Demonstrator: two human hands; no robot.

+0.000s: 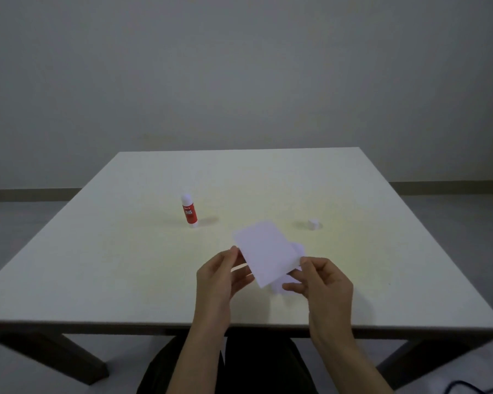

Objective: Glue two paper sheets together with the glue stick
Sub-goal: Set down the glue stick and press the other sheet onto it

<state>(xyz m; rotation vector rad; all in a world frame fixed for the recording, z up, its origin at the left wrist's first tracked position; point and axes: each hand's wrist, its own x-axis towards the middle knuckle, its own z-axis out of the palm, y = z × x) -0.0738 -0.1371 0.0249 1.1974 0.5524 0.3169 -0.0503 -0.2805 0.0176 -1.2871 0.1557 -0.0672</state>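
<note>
A white paper sheet [264,253] is held tilted above the table, pinched at its left edge by my left hand [224,275] and at its right corner by my right hand [322,282]. A second white sheet [286,282] lies on the table beneath it, mostly hidden, with only its right and lower edges showing. The red glue stick [189,211] stands upright at the left, well away from both hands, its white tip uncovered. Its small white cap [313,224] rests on the table to the right.
The white square table [97,265] has its front edge close to my body; dark legs show below. A dark cable [467,386] lies on the floor at the bottom right. A plain grey wall is behind.
</note>
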